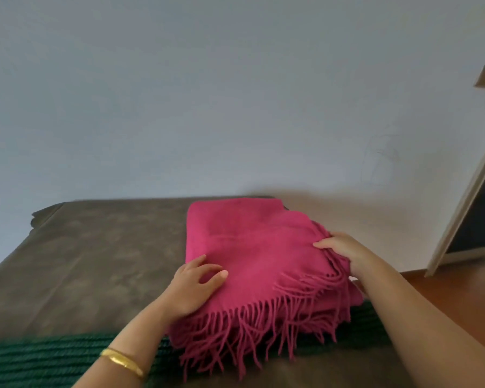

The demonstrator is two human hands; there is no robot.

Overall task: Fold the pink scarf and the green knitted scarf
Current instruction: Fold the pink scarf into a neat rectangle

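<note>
On top of the brown table lay the pink scarf, already stacked into a thick, squarish bundle, its fringe spilling over the near edge toward the person. Left hand sat flat on the scarf's near-left part, fingers relaxed and spread, pressing the layers down and holding nothing. Right hand was at the scarf's right edge, thumb on top and fingers wrapped under the folded layers, gripping that side of the bundle. A gold bangle showed on the left wrist, nearer than the scarf. Just beneath the scarf's fringe ran the green knitted scarf, stretched in a long band across the table's near edge, the pink bundle resting partly over it. By the look of it, the pink one was nearly finished, perhaps only needing squaring up or setting aside. The green one looked unfolded along its length, so that half of the job seemed yet to be done.
</note>
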